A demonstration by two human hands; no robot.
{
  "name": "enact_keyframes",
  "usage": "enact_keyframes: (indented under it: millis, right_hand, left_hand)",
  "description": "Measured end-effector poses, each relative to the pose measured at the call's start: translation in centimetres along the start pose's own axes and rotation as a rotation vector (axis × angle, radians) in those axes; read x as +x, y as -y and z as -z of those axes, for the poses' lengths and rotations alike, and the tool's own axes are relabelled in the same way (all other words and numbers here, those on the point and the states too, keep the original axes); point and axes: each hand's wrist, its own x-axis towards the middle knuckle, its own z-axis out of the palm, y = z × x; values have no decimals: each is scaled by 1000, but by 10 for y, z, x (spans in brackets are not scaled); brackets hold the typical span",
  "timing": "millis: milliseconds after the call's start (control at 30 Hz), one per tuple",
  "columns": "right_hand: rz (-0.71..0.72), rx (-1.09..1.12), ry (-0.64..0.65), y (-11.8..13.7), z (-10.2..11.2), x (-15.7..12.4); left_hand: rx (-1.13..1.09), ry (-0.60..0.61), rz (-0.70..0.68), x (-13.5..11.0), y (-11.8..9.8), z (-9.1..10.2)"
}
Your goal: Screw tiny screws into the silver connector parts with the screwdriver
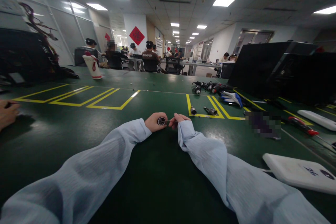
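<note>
Dark metal rims the cylinder (161, 121), its open end facing the wearer, in the curled fingers of the left hand (154, 122). Thumb and fingers of the right hand (177, 120) are pinched narrow on a thin rod (167, 121), whose tip meets or enters the cylinder's mouth; how deep, I cannot tell. Both hands are near the green table (147, 178), in front of the wearer.

The likeliest trouble is a slip: the rod is slender and the pinch small, so a sideways push could skid the tip off the rim and into the left fingers. A loose left grip might let the cylinder turn or drop, and a round thing would probably roll.

Just beyond the right hand, a socket (193, 110) and a bit (210, 111) lie by the yellow tape (219, 107); a careless sleeve (202, 147) could knock them. Farther right are a glove (233, 98) and a screwdriver (301, 125). Another person's hand (7, 113) is at the far left, well apart.
</note>
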Motion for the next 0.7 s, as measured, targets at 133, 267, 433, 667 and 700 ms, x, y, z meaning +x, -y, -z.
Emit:
enact_keyframes:
  millis: [133, 267, 433, 667, 700]
  right_hand:
    - [6, 25, -36, -1, -2, 0]
    - [37, -25, -63, 0, -2, -1]
    - [99, -152, -93, 5, -2, -4]
    - [200, -265, -107, 18, 3, -16]
    - [240, -304, -97, 19, 4, -20]
  left_hand:
    - [-5, -2, 26, 0, -2, 0]
    - [-8, -25, 54, 0, -5, 0]
    - [0, -91, 95, 0, -9, 1]
    - [27, -79, 146, 1, -17, 7]
    - [33, -76, 146, 1, -17, 7]
